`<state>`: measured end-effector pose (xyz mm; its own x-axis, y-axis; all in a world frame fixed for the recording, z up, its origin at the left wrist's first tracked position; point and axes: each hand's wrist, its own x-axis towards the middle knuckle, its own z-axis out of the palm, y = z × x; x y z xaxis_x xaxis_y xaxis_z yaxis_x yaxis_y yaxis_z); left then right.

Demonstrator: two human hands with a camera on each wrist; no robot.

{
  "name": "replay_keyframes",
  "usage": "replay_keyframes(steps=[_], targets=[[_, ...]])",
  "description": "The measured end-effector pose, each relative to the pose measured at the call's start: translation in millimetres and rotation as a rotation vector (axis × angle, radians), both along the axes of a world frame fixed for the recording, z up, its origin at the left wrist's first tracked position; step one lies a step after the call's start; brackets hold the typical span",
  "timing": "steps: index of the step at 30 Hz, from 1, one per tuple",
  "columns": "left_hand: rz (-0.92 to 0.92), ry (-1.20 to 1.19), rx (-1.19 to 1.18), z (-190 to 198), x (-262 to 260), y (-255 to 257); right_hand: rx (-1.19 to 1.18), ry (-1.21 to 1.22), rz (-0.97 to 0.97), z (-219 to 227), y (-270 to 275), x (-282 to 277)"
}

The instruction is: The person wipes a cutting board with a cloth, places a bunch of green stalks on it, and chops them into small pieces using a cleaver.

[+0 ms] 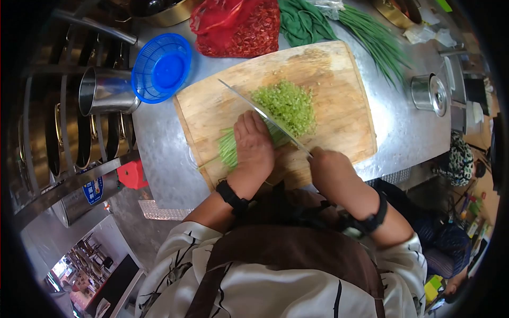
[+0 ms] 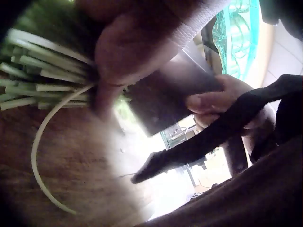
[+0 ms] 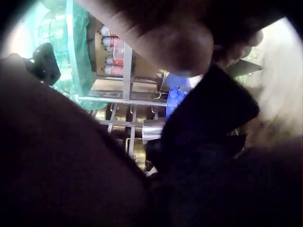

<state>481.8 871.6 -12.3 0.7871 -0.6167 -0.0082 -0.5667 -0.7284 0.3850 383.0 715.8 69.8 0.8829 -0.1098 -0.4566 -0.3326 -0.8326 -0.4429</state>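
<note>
I have room over the cutting board (image 1: 347, 98) right of the chopped greens (image 1: 290, 106); the knife (image 1: 261, 112) slants across the middle, and the blue basket (image 1: 168, 70) crowds the far left corner.

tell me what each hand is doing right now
Left hand: fingers over the uncut green stalks, holding them on the board.
Right hand: closed round the knife.

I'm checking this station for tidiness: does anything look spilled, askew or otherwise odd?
Nothing serious stands out. One pale stem curls out across the chopping board, apart from the straight bundle of green stalks. A few bits also lie strayed from the chopped green pile.
</note>
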Motion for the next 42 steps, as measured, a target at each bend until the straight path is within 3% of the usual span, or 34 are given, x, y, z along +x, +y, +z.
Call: replay_keyframes(steps=[4,10,15,25,29,32,36,38,40,42], targets=[[0.014,0.062,-0.032,1,2,0,0.015,-0.118,-0.042,-24,8,29],[0.045,0.019,-0.022,3,1,1,0.037,-0.318,-0.103,-16,-4,-1],[0.045,0.070,0.022,3,-3,2,0.012,-0.227,-0.082,39,-2,-34],[0.015,0.070,-0.032,1,-1,2,-0.039,-0.017,-0.025,44,1,-38],[0.008,0.067,-0.050,3,0,2,-0.021,0.028,-0.032,34,0,-27],[0.003,0.037,-0.047,-2,-1,2,-0.003,0.020,-0.038,3,4,-5],[-0.020,-0.070,0.003,-16,0,3,0.025,-0.109,-0.039,-19,7,23],[-0.020,-0.090,0.023,-16,0,4,0.011,-0.121,-0.043,-23,6,21],[-0.012,-0.110,0.027,-5,1,0,0.043,-0.278,-0.090,-31,-1,10],[-0.008,0.007,0.061,12,0,1,0.042,-0.303,-0.108,-19,-3,-2]])
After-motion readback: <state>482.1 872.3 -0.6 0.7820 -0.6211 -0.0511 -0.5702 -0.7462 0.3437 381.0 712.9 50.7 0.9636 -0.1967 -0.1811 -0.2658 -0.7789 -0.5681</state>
